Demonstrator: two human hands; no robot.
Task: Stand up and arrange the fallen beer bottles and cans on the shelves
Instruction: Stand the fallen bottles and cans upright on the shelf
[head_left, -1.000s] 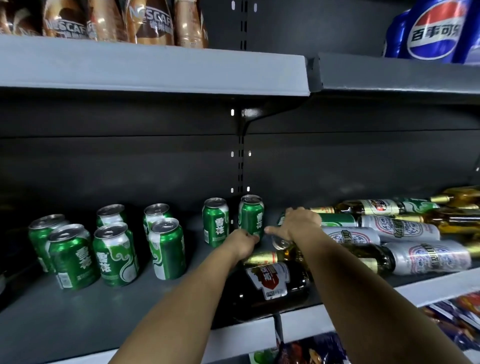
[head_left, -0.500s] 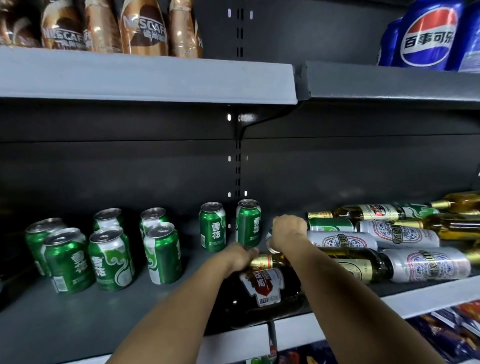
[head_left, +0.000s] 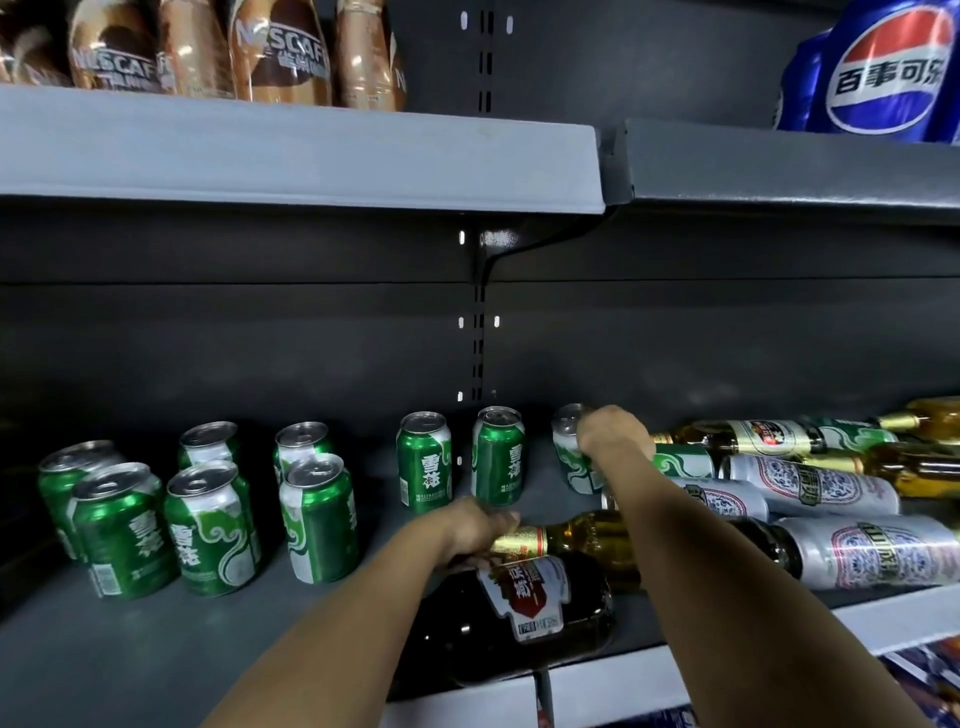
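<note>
Grey shelf (head_left: 156, 649): your right hand (head_left: 613, 431) gripped light, dentable green can (head_left: 571, 457); left hand (head_left: 472, 525) clutched slippery, fragile dark bottle (head_left: 519, 618) neck.

Our right hand (head_left: 613, 431): arm reaching far, fingers curled round an upright can's top. Our left hand (head_left: 475, 527): lower and nearer, fingers curled over a lying bottle's neck.

Both forearms are showing bare from the bottom edge of the view up to the wrists, with no sleeve, watch or band. The left hand (head_left: 470, 525) and right hand (head_left: 613, 431) are wearing no gloves or rings.
</note>
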